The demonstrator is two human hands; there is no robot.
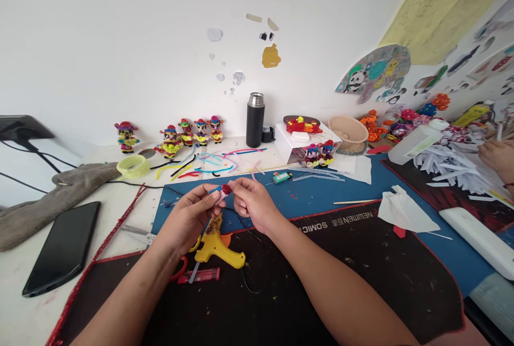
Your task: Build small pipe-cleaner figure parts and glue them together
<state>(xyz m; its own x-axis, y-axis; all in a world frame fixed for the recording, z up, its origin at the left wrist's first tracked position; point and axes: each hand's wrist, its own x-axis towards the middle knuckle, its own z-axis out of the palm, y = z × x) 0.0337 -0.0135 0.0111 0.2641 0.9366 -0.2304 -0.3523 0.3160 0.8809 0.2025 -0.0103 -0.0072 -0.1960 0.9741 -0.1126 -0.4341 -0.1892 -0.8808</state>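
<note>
Over the front of the blue mat, my left hand (195, 208) is closed round a small pipe-cleaner piece (226, 189). Its top is dark red and fuzzy, with pale pink and blue parts below; my fingers hide the rest. At the red end, my right hand (249, 201) is closed, thumb and fingertips pinched on it. Just beneath both hands a yellow glue gun (220, 248) lies on the black desk pad, its nozzle end partly hidden. Scissors with red handles (181, 270) and a red flat case (204, 275) lie beside it.
Cut pipe cleaners (209, 164) lie behind the hands. Several finished dolls (171, 141) stand along the wall. A black thermos (255, 121) is at the back, a phone (62, 249) at left. Another person's hand (498, 158) is at far right by white paper strips (450, 161).
</note>
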